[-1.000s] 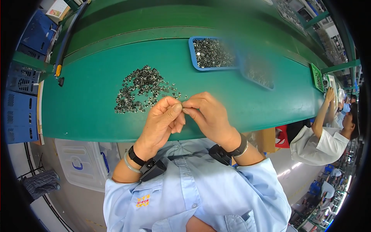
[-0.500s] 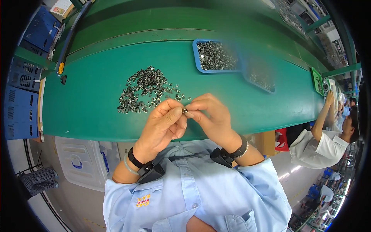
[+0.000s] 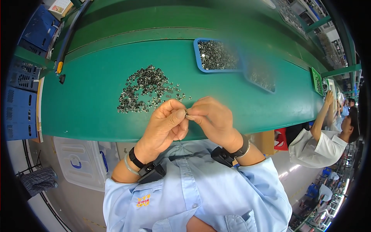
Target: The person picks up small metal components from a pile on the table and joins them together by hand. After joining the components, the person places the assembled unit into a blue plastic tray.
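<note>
1. Two bare hands meet at the table's near edge; clock directions below run from their touching fingertips, twelve being the table's far side.
2. The left hand [image 3: 164, 125] has its thumb and forefinger closed in a pinch, the other fingers loosely curled.
3. The right hand [image 3: 211, 118] pinches likewise, thumb against forefinger.
4. One small part [image 3: 186, 114], dark with a shiny edge, sits between both pinches, mostly hidden by the fingertips.
5. Two black wristbands, one per wrist, each carry one black device.
6. One pile of small dark-and-silver pieces [image 3: 145, 87] lies at ten o'clock on the green table [image 3: 83, 104], too many to count; a few lie apart along its right side.
7. One blue tray [image 3: 198, 58] filled with similar pieces stands at one o'clock; a second tray [image 3: 259, 87], blurred, sits beside it at two.
8. One green tray [image 3: 317, 81] is between two and three o'clock.
9. At eight o'clock, below table level, is one clear storage box [image 3: 79, 164] with two blue handles visible.
10. One co-worker in white [image 3: 319, 149] is between three and four o'clock.
</note>
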The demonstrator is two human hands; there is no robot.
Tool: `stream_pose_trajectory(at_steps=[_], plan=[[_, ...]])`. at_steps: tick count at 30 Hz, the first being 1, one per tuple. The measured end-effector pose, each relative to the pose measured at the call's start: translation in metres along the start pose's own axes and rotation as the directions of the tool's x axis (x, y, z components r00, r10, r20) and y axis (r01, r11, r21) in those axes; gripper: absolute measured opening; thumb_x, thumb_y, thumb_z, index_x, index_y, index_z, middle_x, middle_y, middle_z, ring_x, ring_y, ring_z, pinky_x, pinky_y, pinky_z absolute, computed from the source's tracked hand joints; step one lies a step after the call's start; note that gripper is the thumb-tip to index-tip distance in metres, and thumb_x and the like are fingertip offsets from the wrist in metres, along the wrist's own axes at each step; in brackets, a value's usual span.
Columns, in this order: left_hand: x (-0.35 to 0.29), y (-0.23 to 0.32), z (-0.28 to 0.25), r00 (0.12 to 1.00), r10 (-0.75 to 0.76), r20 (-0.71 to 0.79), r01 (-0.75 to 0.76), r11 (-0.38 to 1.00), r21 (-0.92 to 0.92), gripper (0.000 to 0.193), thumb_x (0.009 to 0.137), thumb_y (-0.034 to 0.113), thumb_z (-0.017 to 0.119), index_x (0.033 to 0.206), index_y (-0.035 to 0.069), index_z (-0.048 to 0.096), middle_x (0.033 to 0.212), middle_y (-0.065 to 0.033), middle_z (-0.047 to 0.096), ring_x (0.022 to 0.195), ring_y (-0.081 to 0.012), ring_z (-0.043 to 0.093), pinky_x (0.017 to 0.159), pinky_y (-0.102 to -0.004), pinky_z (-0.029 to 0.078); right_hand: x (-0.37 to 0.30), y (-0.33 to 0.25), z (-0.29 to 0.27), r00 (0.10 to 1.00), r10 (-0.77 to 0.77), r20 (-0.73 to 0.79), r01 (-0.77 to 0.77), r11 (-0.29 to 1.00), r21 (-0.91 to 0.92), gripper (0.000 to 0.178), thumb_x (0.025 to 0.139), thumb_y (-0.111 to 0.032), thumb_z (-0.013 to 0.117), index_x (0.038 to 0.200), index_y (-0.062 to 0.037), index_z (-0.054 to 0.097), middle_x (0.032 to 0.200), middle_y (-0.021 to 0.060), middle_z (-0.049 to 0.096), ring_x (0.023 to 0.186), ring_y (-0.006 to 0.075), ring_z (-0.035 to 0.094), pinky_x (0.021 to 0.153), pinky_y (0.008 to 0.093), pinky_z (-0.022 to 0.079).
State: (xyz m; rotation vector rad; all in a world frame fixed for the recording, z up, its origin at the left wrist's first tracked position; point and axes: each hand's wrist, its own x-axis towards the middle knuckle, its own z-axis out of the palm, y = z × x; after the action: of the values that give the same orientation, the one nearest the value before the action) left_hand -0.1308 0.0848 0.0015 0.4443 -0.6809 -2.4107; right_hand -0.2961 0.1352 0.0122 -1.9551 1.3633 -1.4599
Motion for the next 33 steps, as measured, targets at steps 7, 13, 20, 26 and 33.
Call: stream_pose_trajectory(at_steps=[7, 13, 20, 26, 33], plan=[[0.0, 0.004, 0.001, 0.998, -0.036, -0.048, 0.042, 0.992, 0.121, 0.014, 0.095, 0.019, 0.054, 0.092, 0.005, 0.052, 0.065, -0.0053, 0.056, 0.049, -0.0103, 0.049, 0.041, -0.0213, 0.033, -0.001, 0.001, 0.0, 1.0, 0.006, 0.004, -0.006, 0.999, -0.038, 0.013, 0.075, -0.004, 0.07, 0.087, -0.0064, 0.064, 0.083, 0.0063, 0.064, 0.075, 0.0222, 0.062, 0.064, 0.0316, 0.049], [0.0, 0.006, 0.006, 0.997, -0.021, -0.079, 0.029, 0.995, 0.094, 0.018, 0.097, 0.021, 0.048, 0.097, 0.004, 0.053, 0.066, -0.0056, 0.056, 0.05, -0.0101, 0.049, 0.041, -0.0218, 0.033, 0.0, 0.002, -0.002, 0.987, 0.159, -0.015, -0.158, 0.987, 0.039, 0.01, 0.077, -0.004, 0.069, 0.085, -0.0052, 0.064, 0.082, 0.0067, 0.063, 0.074, 0.0206, 0.062, 0.065, 0.03, 0.049], [-0.009, 0.014, -0.013, 0.995, 0.057, -0.087, -0.046, 0.992, 0.116, 0.021, 0.099, 0.021, 0.045, 0.101, 0.002, 0.053, 0.068, -0.0061, 0.055, 0.05, -0.0099, 0.047, 0.042, -0.023, 0.034, 0.048, 0.059, -0.045, 0.985, 0.121, -0.12, -0.148, 0.956, -0.255, 0.013, 0.077, -0.005, 0.069, 0.088, -0.0023, 0.062, 0.081, 0.0084, 0.062, 0.073, 0.0206, 0.061, 0.063, 0.0299, 0.049], [-0.013, 0.013, -0.023, 0.983, 0.069, -0.168, -0.055, 0.994, 0.09, 0.02, 0.098, 0.02, 0.046, 0.099, 0.002, 0.053, 0.068, -0.0059, 0.055, 0.049, -0.0102, 0.047, 0.042, -0.023, 0.034, 0.057, 0.072, -0.044, 0.995, 0.052, -0.083, -0.088, 0.849, -0.521, 0.014, 0.077, -0.008, 0.068, 0.089, -0.005, 0.061, 0.082, 0.0079, 0.058, 0.073, 0.0265, 0.06, 0.062, 0.0348, 0.049], [-0.009, 0.012, -0.025, 0.987, 0.034, -0.154, -0.019, 0.995, 0.093, 0.019, 0.098, 0.019, 0.046, 0.099, 0.002, 0.054, 0.068, -0.0053, 0.056, 0.049, -0.0098, 0.048, 0.042, -0.0226, 0.035, 0.017, 0.038, -0.013, 0.947, 0.163, 0.279, 0.004, 0.857, -0.515, 0.015, 0.077, -0.014, 0.069, 0.088, -0.0066, 0.063, 0.081, 0.0082, 0.058, 0.078, 0.0295, 0.058, 0.068, 0.0362, 0.047]])
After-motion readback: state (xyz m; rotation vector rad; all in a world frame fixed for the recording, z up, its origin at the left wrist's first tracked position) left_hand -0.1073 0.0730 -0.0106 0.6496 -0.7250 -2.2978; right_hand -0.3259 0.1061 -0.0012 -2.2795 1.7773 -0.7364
